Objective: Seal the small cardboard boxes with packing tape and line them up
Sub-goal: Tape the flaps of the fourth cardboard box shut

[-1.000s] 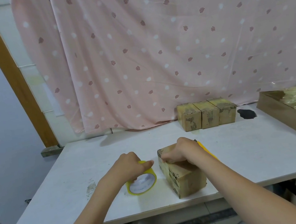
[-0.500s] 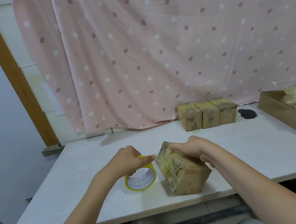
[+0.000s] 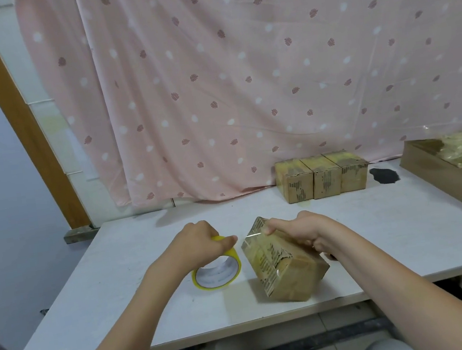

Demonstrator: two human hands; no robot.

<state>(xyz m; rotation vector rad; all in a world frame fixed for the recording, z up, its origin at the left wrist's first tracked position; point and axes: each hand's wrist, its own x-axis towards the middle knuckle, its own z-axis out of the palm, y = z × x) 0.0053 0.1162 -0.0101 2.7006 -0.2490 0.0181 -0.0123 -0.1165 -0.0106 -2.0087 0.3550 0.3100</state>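
The tray [image 3: 441, 173] at the tabletop's right edge runs out of frame. Printing on the tilted box [image 3: 287, 267] is illegible.

Left hand [image 3: 201, 245] grips tape roll [image 3: 217, 270]; right hand [image 3: 304, 231] holds tilted box [image 3: 282, 262].

Pink curtain [image 3: 241, 85], wooden tray [image 3: 444, 173]

One head-worn camera looks forward and down over the white counter [image 3: 408, 239], close above it, facing the pink curtain [image 3: 241, 85] behind.
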